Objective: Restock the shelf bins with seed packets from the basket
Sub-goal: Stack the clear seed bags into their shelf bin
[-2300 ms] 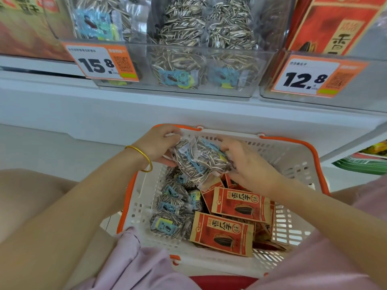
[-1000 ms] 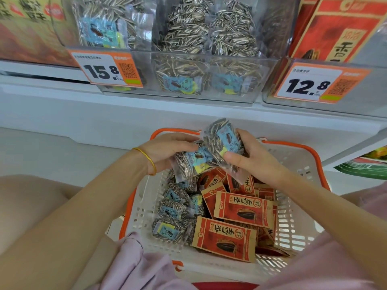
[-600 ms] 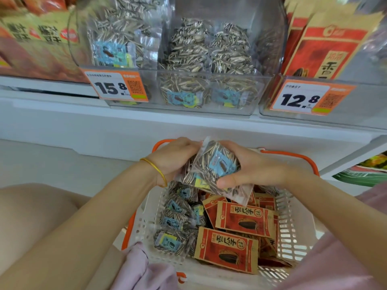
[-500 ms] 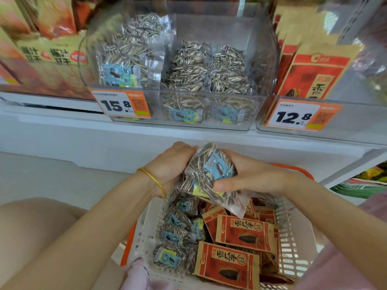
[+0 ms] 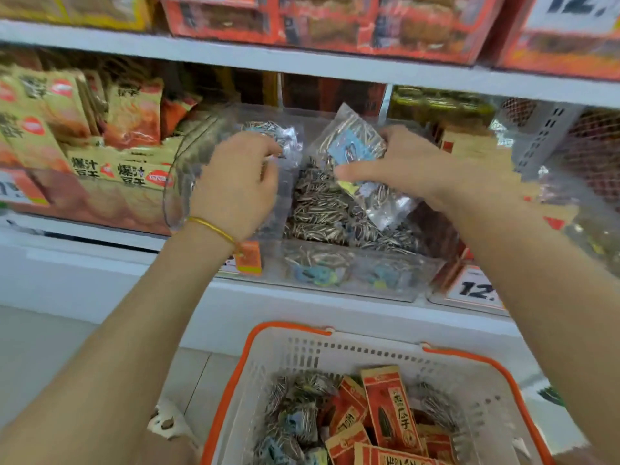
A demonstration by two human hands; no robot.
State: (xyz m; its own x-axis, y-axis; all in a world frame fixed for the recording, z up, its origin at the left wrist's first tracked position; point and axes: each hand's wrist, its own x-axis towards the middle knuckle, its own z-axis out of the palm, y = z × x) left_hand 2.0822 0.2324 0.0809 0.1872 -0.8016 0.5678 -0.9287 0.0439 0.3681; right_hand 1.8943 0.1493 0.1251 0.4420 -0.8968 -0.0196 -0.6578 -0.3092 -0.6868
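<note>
Both hands are raised over the clear plastic shelf bin (image 5: pixel 385 286), which holds several clear packets of striped sunflower seeds. My right hand (image 5: pixel 399 166) grips a clear seed packet (image 5: pixel 352 146) with a blue label, tilted above the bin. My left hand (image 5: pixel 238 182) reaches into the bin's left side, its fingers curled on another clear seed packet (image 5: pixel 281 135). Below, the white basket with an orange rim (image 5: pixel 335 350) holds several clear seed packets (image 5: pixel 295 414) on its left and red packets (image 5: pixel 389 411) on its right.
Yellow and orange snack bags (image 5: pixel 100 135) fill the shelf space left of the bin. A second bin with a 12.8 price tag (image 5: pixel 476 290) stands to the right. An upper shelf (image 5: pixel 302 58) with red boxes lies just above my hands.
Both hands have risen from the basket to the shelf bin, carrying clear seed packets. The view has tilted upward, so the basket now lies at the bottom.
</note>
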